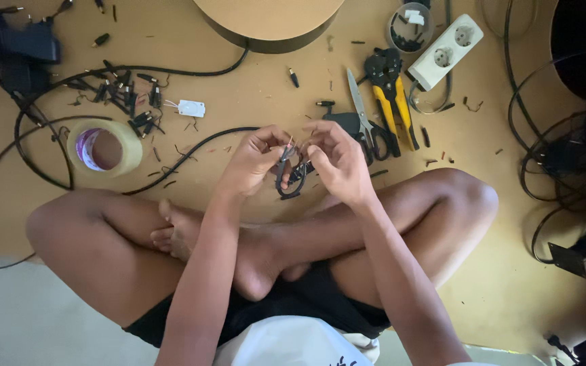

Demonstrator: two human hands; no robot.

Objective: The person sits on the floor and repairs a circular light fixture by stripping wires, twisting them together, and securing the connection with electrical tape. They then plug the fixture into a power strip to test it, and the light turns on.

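On your far left the black cable (8, 146) loops wide across the floor (266, 88), passing the roll of clear tape (105, 148) and a scatter of small black plugs (127, 95); a tug from your hands could drag that loop through the loose bits and sweep them about, and it runs close by your knee, so a shift of the leg may snag it. Your left hand (256, 159) pinches the cable end (287, 152) between thumb and fingertips, fingers pressed together on it; the grip is small and near the tip, so I judge the end could slip free or the fine strands could bend or break if you twist hard. The piece itself sits just above your crossed legs, between both hands; it looks thin, dark and curled into a short loop (291, 183) that hangs below your fingers, with a pale bare tip that is too small to read clearly. Your right hand (337, 159) closes on the same piece from the other side, fingertips pinched on it; both hands crowd one spot, so you hide your own work. Further right the scissors (364, 118) and the yellow-handled stripper (393, 95) lie near your knuckles; a careless reach could catch a blade. The white socket strip (445, 51) lies beyond, well apart.
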